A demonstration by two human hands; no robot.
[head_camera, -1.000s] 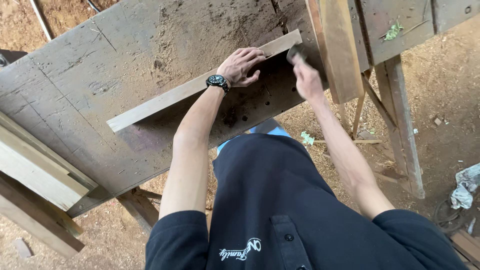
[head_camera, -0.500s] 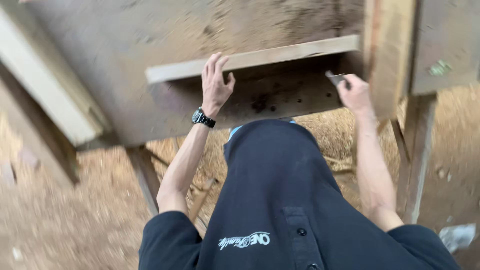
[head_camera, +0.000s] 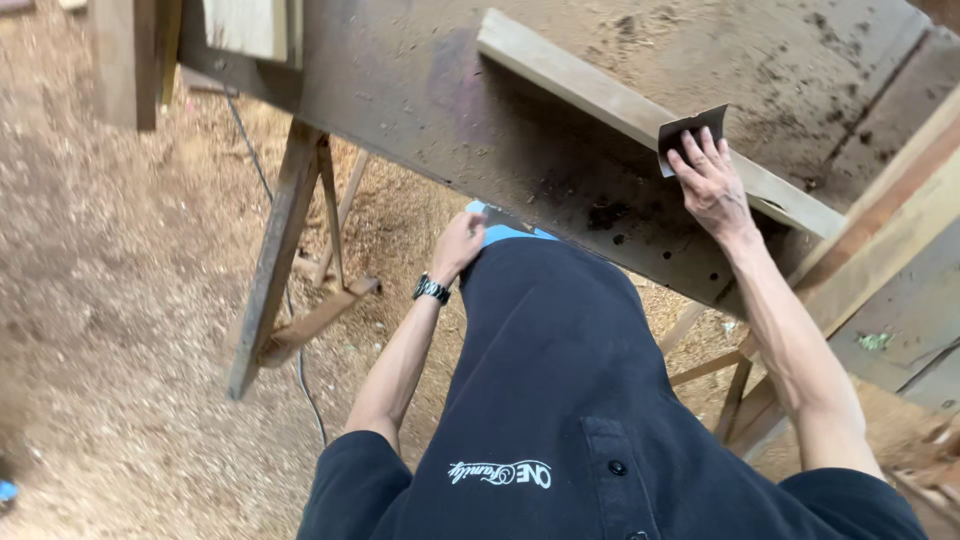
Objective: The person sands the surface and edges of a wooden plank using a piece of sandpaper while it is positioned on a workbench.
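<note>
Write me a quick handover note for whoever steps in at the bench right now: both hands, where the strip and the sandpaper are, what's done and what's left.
Right hand: presses a dark sheet of sandpaper onto the long wooden strip.
Left hand: off the strip, down at the near edge of the workbench, by the person's waist; holds nothing that shows.
Strip: lies diagonally on the bench, unsupported by the left hand.
Done: cannot tell how much is sanded.
Left: probably steady the strip again and sand along its length.

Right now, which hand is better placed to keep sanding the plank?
Right. The right hand presses the dark sandpaper sheet on the pale plank; the left hand hangs below the workbench edge, off the plank.
</note>
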